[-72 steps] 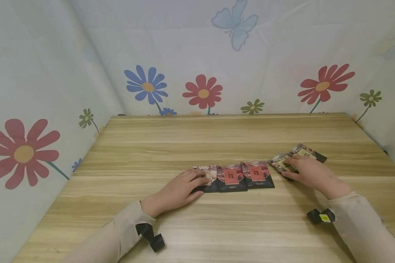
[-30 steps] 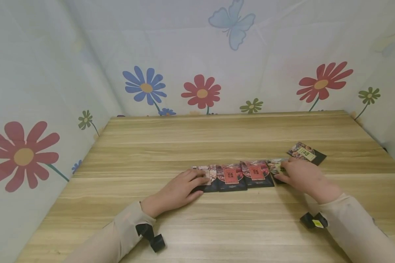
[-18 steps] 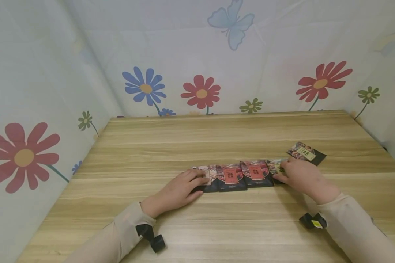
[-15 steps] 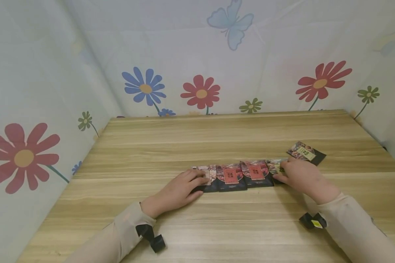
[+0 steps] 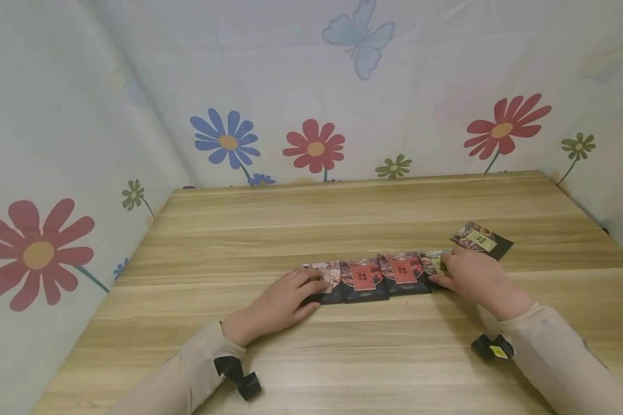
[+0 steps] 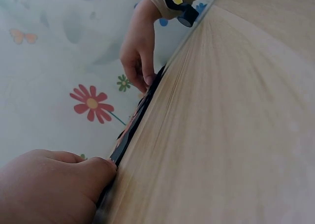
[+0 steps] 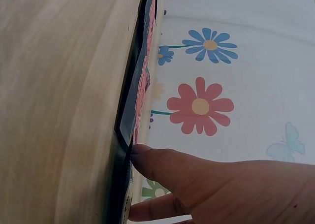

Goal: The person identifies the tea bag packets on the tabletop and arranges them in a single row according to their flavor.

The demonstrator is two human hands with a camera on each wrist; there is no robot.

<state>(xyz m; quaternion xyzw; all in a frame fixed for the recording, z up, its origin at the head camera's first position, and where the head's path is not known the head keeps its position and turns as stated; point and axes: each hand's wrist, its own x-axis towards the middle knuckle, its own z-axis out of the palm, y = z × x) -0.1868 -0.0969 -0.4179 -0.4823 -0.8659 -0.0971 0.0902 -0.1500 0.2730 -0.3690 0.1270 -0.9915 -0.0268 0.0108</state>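
Several flat black sachets with printed pictures lie in a row on the wooden table. My left hand (image 5: 277,302) rests on the leftmost sachet (image 5: 334,274), which has a pale label, and covers its left part. Two sachets with red labels, one (image 5: 364,280) beside the other (image 5: 405,273), fill the middle. At the right end, my right hand (image 5: 480,279) presses its fingertips on a yellow-labelled sachet (image 5: 430,266), mostly hidden under it. In the right wrist view, the right thumb (image 7: 147,160) touches down where two sachets meet. Both hands lie low over the row.
Another yellow-labelled sachet (image 5: 481,240) lies tilted behind the right hand, apart from the row. The wooden table (image 5: 291,219) ends at a white cloth backdrop (image 5: 426,75) with printed flowers. Each wrist wears a black camera strap.
The right hand has slid its yellow-labelled sachet left and nearer, from beside the other yellow one to the row's right end. It then stays almost still. The left hand keeps its place.
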